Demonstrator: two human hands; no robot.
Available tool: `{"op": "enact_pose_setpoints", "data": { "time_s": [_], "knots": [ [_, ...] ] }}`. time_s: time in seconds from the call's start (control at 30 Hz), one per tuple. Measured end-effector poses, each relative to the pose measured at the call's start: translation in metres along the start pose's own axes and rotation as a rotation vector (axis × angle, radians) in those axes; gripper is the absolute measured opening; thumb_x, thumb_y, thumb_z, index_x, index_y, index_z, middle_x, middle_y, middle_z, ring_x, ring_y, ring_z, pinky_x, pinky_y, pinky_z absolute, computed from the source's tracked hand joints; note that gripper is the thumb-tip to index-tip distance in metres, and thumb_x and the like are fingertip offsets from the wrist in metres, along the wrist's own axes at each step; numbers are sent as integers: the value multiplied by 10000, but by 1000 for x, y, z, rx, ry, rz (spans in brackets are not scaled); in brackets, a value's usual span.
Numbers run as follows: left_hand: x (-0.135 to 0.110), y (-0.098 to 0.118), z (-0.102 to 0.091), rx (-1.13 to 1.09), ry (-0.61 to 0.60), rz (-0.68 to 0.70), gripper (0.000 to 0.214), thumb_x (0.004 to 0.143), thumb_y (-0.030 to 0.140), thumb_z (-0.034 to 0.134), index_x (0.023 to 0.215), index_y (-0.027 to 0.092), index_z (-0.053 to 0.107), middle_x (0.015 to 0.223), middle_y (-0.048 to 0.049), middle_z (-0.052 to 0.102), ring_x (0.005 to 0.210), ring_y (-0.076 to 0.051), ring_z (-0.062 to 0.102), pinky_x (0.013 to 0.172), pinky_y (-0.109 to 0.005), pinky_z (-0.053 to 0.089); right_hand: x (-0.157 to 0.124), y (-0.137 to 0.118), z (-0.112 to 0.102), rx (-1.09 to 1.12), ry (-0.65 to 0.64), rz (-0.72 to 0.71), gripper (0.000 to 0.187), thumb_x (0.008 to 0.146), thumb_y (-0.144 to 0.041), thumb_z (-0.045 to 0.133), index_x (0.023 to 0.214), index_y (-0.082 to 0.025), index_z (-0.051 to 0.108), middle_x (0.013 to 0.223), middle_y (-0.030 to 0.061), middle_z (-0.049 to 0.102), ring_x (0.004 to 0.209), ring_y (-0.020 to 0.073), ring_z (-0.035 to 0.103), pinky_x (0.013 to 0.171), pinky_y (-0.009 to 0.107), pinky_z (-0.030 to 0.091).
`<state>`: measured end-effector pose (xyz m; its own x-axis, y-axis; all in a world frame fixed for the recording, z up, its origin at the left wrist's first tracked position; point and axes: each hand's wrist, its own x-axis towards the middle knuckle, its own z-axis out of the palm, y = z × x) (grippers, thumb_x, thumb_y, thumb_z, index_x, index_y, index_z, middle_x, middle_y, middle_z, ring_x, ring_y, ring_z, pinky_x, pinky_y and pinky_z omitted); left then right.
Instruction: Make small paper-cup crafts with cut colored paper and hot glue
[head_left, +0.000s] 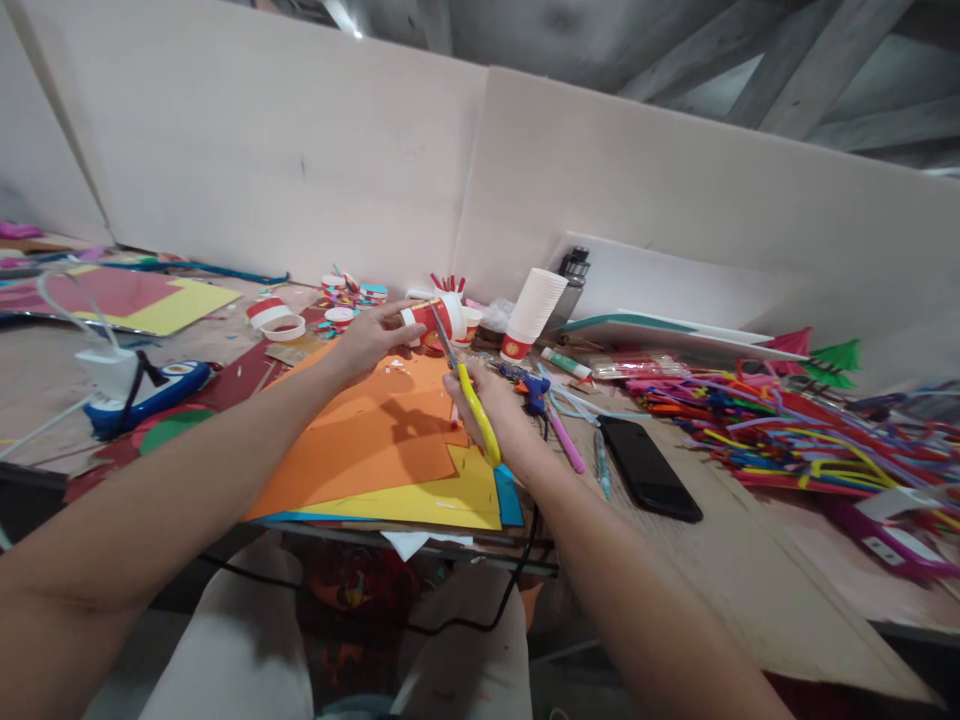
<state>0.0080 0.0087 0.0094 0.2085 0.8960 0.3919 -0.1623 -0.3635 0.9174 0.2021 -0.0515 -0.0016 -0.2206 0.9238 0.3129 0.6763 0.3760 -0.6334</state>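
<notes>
My left hand (369,343) grips a red and white paper cup (429,319), tilted on its side above the orange paper (375,440). In my right hand (491,405) is a pair of scissors with yellow handles (477,412). Their blades lie at the cup's wall near its white rim; whether they cut into it I cannot make out. Beneath the orange sheets lie yellow paper (450,492) and blue paper (509,497). A blue glue gun (534,388) rests just right of my right hand.
Behind stands a leaning stack of paper cups (534,312) beside a grey bottle (570,285). To the right lie a black phone (649,470) and many coloured pipe cleaners (795,425). A blue power strip (150,398) sits at left; a black cable hangs over the table edge.
</notes>
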Motion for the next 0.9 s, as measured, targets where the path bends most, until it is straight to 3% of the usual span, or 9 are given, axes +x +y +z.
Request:
{"op": "enact_pose_setpoints", "data": {
  "time_s": [0.23, 0.37, 0.47, 0.9],
  "knots": [
    [-2, -1, 5, -108, 24, -19, 586, 674, 339, 809, 1193, 131, 632, 852, -69, 706, 643, -138, 660, 543, -223, 517, -5, -13, -5, -8, 24, 48, 249, 871, -405, 524, 752, -192, 574, 605, -5, 577, 514, 117, 522, 519, 225, 362],
    [0, -7, 3, -264, 10, -158, 497, 739, 475, 735, 1092, 144, 623, 849, -75, 713, 643, -175, 691, 537, -253, 542, -4, -8, -1, -50, 32, 10, 234, 878, -379, 501, 801, -185, 607, 604, -3, 580, 526, 121, 519, 530, 226, 360],
    [1, -11, 3, -289, 16, -215, 404, 768, 467, 707, 981, 135, 622, 798, -72, 709, 624, -172, 690, 540, -252, 546, -2, -3, 2, -73, 24, -5, 239, 877, -394, 503, 839, -186, 614, 621, -5, 585, 528, 120, 519, 533, 227, 353],
    [0, -9, 10, -230, -15, -125, 417, 746, 421, 756, 1015, 126, 635, 820, -78, 707, 620, -146, 679, 534, -219, 514, -5, -6, -1, -7, -4, 40, 268, 893, -427, 505, 777, -192, 560, 619, 4, 586, 516, 112, 522, 491, 211, 366]
  ]
}}
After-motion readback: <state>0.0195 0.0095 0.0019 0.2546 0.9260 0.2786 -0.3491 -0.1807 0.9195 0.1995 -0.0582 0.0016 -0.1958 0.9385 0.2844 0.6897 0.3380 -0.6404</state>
